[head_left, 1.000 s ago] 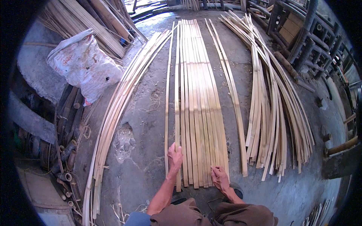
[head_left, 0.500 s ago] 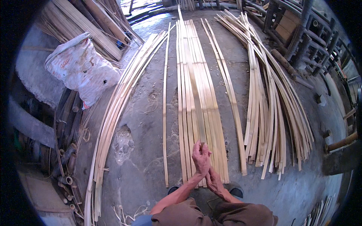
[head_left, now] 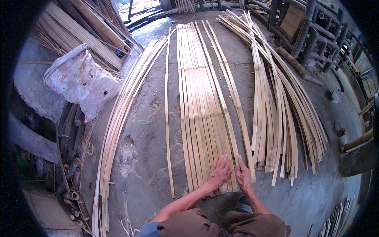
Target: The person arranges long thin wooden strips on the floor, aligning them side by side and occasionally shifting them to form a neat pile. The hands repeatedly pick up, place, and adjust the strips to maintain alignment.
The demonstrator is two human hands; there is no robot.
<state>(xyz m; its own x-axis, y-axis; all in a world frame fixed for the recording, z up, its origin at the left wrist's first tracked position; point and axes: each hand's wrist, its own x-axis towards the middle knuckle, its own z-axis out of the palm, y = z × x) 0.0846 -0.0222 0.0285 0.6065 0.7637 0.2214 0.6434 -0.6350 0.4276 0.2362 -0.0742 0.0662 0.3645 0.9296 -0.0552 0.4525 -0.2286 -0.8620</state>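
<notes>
Pale, matt split-bamboo strips (head_left: 201, 110) are lying smooth-faced on a rough, grey, pitted concrete floor (head_left: 146, 130). At upper left, a crinkled white woven-plastic sack (head_left: 81, 81) is showing a slight sheen. At upper right, dark rough bamboo frames (head_left: 312, 31) are standing.

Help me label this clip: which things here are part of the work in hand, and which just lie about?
In hand:
left hand and right hand, flat on the near ends of the flat row of bamboo slats

Lying about:
single slat
loose slat heap
curved slat bundle
white sack
bamboo chair frames
</notes>
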